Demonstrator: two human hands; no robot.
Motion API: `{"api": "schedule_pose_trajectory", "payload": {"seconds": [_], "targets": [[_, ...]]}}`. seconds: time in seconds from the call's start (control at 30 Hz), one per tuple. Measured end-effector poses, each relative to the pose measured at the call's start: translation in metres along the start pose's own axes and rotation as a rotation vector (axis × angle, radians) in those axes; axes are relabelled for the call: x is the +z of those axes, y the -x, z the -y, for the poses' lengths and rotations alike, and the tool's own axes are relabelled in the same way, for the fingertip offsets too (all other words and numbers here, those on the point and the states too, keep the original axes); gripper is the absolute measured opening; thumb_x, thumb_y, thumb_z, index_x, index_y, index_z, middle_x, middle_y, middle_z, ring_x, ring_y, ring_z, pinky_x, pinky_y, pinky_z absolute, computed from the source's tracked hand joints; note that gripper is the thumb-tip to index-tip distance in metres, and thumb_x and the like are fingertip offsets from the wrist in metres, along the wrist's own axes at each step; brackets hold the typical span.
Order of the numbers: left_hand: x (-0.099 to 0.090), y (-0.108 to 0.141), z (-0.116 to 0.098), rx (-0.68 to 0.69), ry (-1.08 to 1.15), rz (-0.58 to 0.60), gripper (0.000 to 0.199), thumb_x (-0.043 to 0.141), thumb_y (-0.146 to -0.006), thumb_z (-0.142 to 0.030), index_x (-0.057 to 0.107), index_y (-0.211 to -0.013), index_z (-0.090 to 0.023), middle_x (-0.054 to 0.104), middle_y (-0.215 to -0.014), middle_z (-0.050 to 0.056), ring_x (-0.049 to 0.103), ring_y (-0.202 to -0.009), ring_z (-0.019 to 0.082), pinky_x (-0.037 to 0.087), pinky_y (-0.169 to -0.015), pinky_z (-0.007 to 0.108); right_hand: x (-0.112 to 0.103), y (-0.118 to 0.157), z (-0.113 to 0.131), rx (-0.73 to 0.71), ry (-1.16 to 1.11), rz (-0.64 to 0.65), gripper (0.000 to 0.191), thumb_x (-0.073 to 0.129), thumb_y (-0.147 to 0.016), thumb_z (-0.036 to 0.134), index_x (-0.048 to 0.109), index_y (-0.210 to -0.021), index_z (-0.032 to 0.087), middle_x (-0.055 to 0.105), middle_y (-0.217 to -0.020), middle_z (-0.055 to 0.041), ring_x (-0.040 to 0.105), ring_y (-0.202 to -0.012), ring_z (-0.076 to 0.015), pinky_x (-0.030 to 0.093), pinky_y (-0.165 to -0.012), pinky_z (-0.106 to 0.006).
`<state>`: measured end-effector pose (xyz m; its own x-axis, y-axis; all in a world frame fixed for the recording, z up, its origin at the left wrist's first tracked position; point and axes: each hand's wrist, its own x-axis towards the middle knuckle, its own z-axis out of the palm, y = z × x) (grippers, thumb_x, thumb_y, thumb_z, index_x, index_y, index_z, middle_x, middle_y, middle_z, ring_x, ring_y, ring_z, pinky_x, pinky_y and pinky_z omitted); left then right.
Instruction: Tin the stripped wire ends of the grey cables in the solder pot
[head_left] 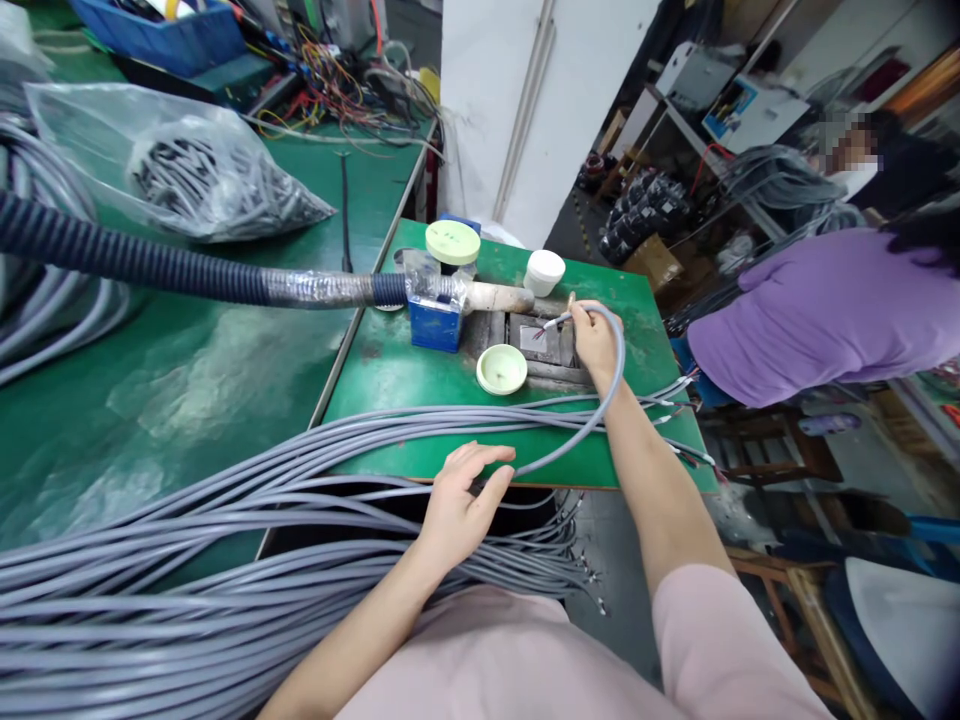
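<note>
My right hand (pixel 594 335) is closed in a pinch on a grey cable (pixel 616 375), close to its stripped end. The thin bare-ended wires (pixel 543 331) there point down over a small square of shiny grey metal (pixel 534 341) set in a dark, grimy frame. From that hand the cable bends round in a loop to my left hand (pixel 466 498). My left thumb and forefinger curve loosely about it, with the other fingers partly hidden. Just in front of the metal frame sits a pale green round dish (pixel 502 369).
Many grey cables (pixel 225 600) run across the bench and my lap. A ribbed hose (pixel 187 270) with a taped nozzle rests on a blue block (pixel 436 325). Behind stand a white tub (pixel 544 271) and a green lid (pixel 452 242). A person in purple (pixel 825 310) is at right.
</note>
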<state>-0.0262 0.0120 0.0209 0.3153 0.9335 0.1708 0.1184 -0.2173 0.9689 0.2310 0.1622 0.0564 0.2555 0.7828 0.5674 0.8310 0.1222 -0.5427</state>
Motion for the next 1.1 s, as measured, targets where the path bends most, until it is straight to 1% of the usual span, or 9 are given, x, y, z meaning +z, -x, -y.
{"api": "schedule_pose_trajectory", "payload": {"seconds": [0.1, 0.17, 0.23, 0.3, 0.4, 0.5, 0.7, 0.93, 1.1], "targets": [[0.000, -0.001, -0.002, -0.044, 0.135, -0.003, 0.020, 0.056, -0.088, -0.030, 0.069, -0.098, -0.019, 0.072, -0.097, 0.007, 0.063, -0.095, 0.019, 0.046, -0.093, 0.037, -0.036, 0.026, 0.034, -0.132, -0.041, -0.055, 0.025, 0.047, -0.092, 0.033, 0.068, -0.087, 0.020, 0.072, -0.089, -0.0063, 0.066, -0.088, -0.0200, 0.049, -0.085, -0.034], [0.002, -0.001, -0.003, -0.141, 0.306, 0.027, 0.022, 0.058, -0.086, -0.032, 0.071, -0.098, -0.018, 0.073, -0.094, 0.007, 0.065, -0.092, 0.019, 0.048, -0.089, 0.035, -0.063, 0.055, 0.059, -0.224, -0.057, -0.003, 0.022, 0.046, -0.093, 0.028, 0.067, -0.098, 0.022, 0.071, -0.099, -0.0059, 0.065, -0.095, -0.0198, 0.050, -0.087, -0.035], [0.007, -0.002, -0.005, -0.274, 0.534, 0.066, 0.026, 0.062, -0.083, -0.036, 0.071, -0.099, -0.016, 0.074, -0.091, 0.008, 0.066, -0.088, 0.019, 0.050, -0.086, 0.034, -0.084, 0.089, 0.078, -0.387, -0.115, 0.069, 0.021, 0.050, -0.091, 0.022, 0.065, -0.107, 0.025, 0.071, -0.104, -0.0052, 0.064, -0.098, -0.0194, 0.052, -0.084, -0.035], [0.014, -0.003, -0.008, -0.376, 0.784, 0.082, 0.033, 0.069, -0.078, -0.039, 0.072, -0.100, -0.015, 0.074, -0.088, 0.008, 0.067, -0.082, 0.018, 0.051, -0.082, 0.032, -0.096, 0.122, 0.087, -0.596, -0.131, 0.143, 0.024, 0.055, -0.089, 0.020, 0.063, -0.111, 0.027, 0.071, -0.108, -0.0042, 0.062, -0.103, -0.0200, 0.051, -0.087, -0.038], [0.022, -0.004, -0.014, -0.465, 1.086, 0.067, 0.039, 0.077, -0.069, -0.040, 0.073, -0.098, -0.014, 0.072, -0.080, 0.006, 0.064, -0.071, 0.012, 0.052, -0.072, 0.024, -0.099, 0.162, 0.088, -0.745, -0.110, 0.190, 0.028, 0.060, -0.086, 0.017, 0.063, -0.113, 0.023, 0.072, -0.107, -0.0060, 0.059, -0.108, -0.0206, 0.049, -0.091, -0.041], [0.025, -0.003, -0.023, -0.549, 1.190, 0.021, 0.035, 0.083, -0.062, -0.035, 0.075, -0.088, -0.013, 0.070, -0.072, 0.003, 0.059, -0.060, 0.008, 0.050, -0.061, 0.018, -0.096, 0.188, 0.083, -0.726, -0.115, 0.186, 0.030, 0.059, -0.086, 0.014, 0.063, -0.115, 0.022, 0.072, -0.108, -0.0060, 0.058, -0.111, -0.0205, 0.050, -0.091, -0.041], [0.027, 0.004, -0.032, -0.583, 1.102, -0.012, 0.033, 0.085, -0.056, -0.033, 0.075, -0.079, -0.011, 0.067, -0.065, 0.002, 0.058, -0.051, 0.006, 0.049, -0.052, 0.016, -0.092, 0.218, 0.068, -0.655, -0.170, 0.166, 0.038, 0.058, -0.085, 0.010, 0.059, -0.121, 0.022, 0.071, -0.110, -0.0071, 0.056, -0.116, -0.0235, 0.052, -0.089, -0.044], [0.031, 0.009, -0.034, -0.545, 1.011, -0.062, 0.032, 0.083, -0.060, -0.037, 0.072, -0.072, -0.009, 0.066, -0.064, 0.002, 0.057, -0.050, 0.006, 0.050, -0.050, 0.016, -0.090, 0.230, 0.063, -0.645, -0.201, 0.162, 0.039, 0.057, -0.085, 0.009, 0.058, -0.123, 0.020, 0.072, -0.106, -0.0086, 0.056, -0.118, -0.0235, 0.051, -0.090, -0.044], [0.031, 0.011, -0.034, -0.529, 0.965, -0.107, 0.032, 0.085, -0.056, -0.036, 0.069, -0.069, -0.010, 0.064, -0.060, 0.000, 0.055, -0.046, 0.005, 0.048, -0.047, 0.016, -0.089, 0.234, 0.061, -0.640, -0.212, 0.180, 0.040, 0.058, -0.085, 0.011, 0.057, -0.124, 0.021, 0.072, -0.107, -0.0082, 0.055, -0.119, -0.0237, 0.050, -0.090, -0.044]]}}
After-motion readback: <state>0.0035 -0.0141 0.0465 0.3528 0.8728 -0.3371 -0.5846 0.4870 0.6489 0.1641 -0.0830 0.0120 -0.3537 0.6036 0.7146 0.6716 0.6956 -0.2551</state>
